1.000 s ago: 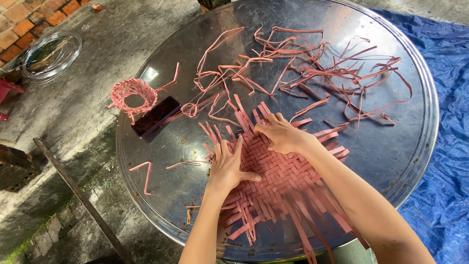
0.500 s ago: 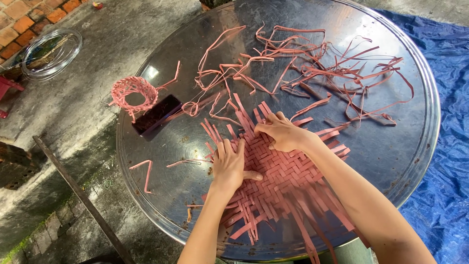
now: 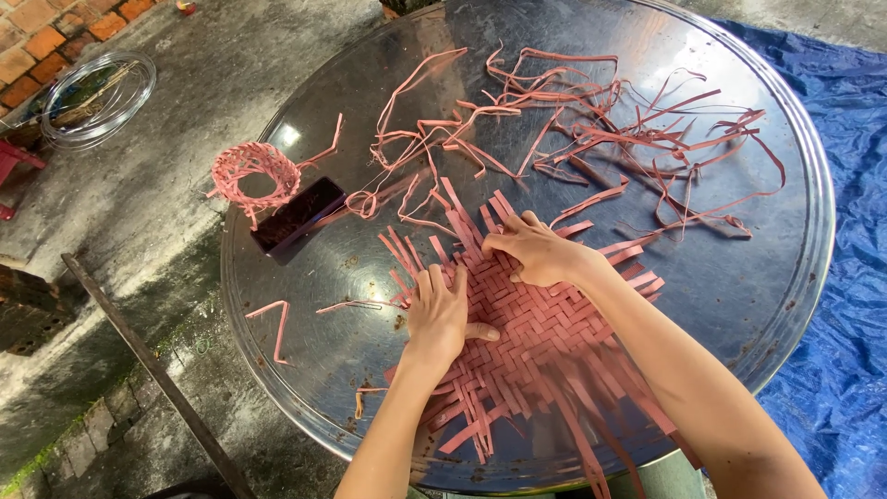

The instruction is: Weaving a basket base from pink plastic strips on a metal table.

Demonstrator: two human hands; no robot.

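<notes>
Head view: your left hand [image 3: 439, 314] lies flat, fingers spread, pressing the pink woven mat [image 3: 536, 342] on the round metal counter [image 3: 795, 277] — your right hand [image 3: 536, 249] pinches strips at the mat's far edge. Loose strips [image 3: 591, 111] beyond.

One head-worn view only, being aimed steeply down from above and close in. The round metal tray [image 3: 776, 277] is being framed nearly whole; both forearms are being seen entering from the bottom edge. Concrete floor [image 3: 185, 120] is being caught left, blue tarp [image 3: 850, 185] right.
</notes>
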